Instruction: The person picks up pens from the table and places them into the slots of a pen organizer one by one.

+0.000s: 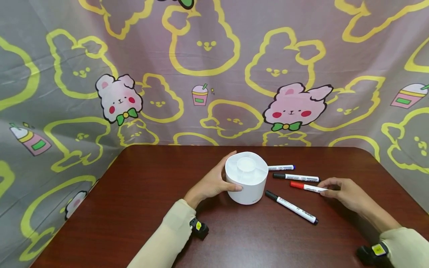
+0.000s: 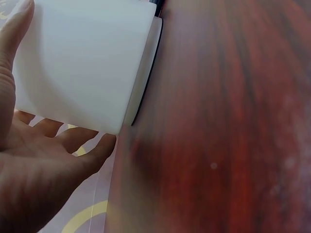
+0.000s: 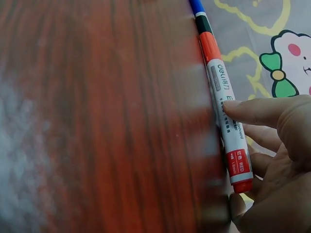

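Red-capped and white-barrelled, the red whiteboard marker is at the right side of the brown counter, its barrel pinched by the fingers of the right hand toward the end away from the cap; whether it touches the surface is hard to tell. Just beyond lies a black-capped marker, then a blue-ended marker partly hidden by a white divided organizer. The left hand grips that organizer, thumb on its front wall. Nearer the person, another black-capped marker slants. A rabbit-patterned curtain hangs behind.
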A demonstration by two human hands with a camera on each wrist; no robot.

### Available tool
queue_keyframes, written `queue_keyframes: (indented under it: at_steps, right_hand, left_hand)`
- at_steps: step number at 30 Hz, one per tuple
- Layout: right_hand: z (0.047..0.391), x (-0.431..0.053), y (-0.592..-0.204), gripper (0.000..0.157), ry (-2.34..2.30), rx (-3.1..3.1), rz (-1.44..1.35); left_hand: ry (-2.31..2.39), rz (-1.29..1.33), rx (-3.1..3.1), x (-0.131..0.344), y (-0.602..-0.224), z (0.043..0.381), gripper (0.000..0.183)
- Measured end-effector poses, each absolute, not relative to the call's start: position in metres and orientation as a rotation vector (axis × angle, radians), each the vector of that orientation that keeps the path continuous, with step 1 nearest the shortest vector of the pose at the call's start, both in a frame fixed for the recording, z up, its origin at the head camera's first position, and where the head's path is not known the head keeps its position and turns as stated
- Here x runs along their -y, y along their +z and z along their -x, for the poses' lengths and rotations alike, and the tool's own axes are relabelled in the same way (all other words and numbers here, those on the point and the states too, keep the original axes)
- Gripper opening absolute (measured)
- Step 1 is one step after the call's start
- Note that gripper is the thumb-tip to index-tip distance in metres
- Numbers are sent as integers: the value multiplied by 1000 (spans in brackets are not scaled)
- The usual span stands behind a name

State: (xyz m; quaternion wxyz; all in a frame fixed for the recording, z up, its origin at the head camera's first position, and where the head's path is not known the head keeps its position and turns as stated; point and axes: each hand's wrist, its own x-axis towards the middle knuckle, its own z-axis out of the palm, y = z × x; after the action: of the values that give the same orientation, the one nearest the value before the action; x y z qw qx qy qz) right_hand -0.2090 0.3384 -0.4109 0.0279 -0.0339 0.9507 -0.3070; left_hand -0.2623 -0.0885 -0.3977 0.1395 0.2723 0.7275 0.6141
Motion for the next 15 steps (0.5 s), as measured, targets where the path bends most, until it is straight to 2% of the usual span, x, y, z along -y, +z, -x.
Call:
queue_keyframes:
  at_steps: [15]
  right_hand:
    - [208, -337, -404, 29, -1067, -2902, 92]
  left_hand:
    - [1754, -792, -2145, 88, -395, 260, 118]
